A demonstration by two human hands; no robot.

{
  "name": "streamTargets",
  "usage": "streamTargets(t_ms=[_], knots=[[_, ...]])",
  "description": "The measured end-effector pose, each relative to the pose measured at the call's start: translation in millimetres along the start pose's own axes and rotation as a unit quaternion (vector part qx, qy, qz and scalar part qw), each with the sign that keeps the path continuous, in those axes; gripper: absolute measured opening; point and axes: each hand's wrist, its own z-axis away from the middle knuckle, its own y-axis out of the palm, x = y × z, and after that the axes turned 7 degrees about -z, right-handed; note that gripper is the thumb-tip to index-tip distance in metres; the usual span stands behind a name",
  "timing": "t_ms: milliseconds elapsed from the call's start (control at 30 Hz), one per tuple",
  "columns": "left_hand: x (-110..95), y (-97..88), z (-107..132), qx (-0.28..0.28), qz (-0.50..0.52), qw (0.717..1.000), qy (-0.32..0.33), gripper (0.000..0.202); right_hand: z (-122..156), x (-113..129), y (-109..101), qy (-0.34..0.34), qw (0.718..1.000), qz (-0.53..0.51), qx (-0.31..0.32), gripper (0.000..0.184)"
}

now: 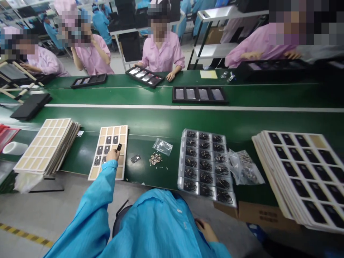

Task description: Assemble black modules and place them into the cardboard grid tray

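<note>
My left hand (113, 154), in a blue sleeve, is pinched on a small black part (119, 147) above a beige grid tray (120, 172) that has several dark parts in its cells. My right hand (204, 229) rests low by my lap, below the table edge, fingers partly hidden. On the green table right of the tray lie a loose dark part (135, 158) and a little heap of tiny metal pieces (155, 159).
A stack of empty beige trays (45, 145) sits left. A clear tray of black parts (205, 163), plastic bags (162, 146), and a stack of filled trays (303, 172) lie right. Across the green conveyor (172, 118), people in pink work with black trays (200, 95).
</note>
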Motion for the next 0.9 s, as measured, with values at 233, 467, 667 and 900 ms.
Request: streamTargets(t_ms=[233, 467, 667, 900], knots=[[-58.0, -25.0, 104.4, 0.192, 0.188, 0.936, 0.227, 0.021, 9.3, 136.4, -12.9, -0.144, 0.976, -0.161, -0.038, 0.055], [-106.6, -72.0, 190.7, 0.350, 0.236, 0.791, 0.442, 0.019, 29.2, 233.7, -30.7, -0.273, 0.915, -0.290, 0.065, 0.061], [-120.4, -92.7, 203.2, 0.368, 0.229, 0.756, 0.491, 0.018, 51.2, 247.7, -42.4, -0.275, 0.890, -0.359, 0.059, 0.052], [-126.4, -97.7, 203.1, 0.314, 0.199, 0.745, 0.554, 0.019, 59.3, 255.8, -46.9, -0.279, 0.882, -0.369, 0.092, 0.052]])
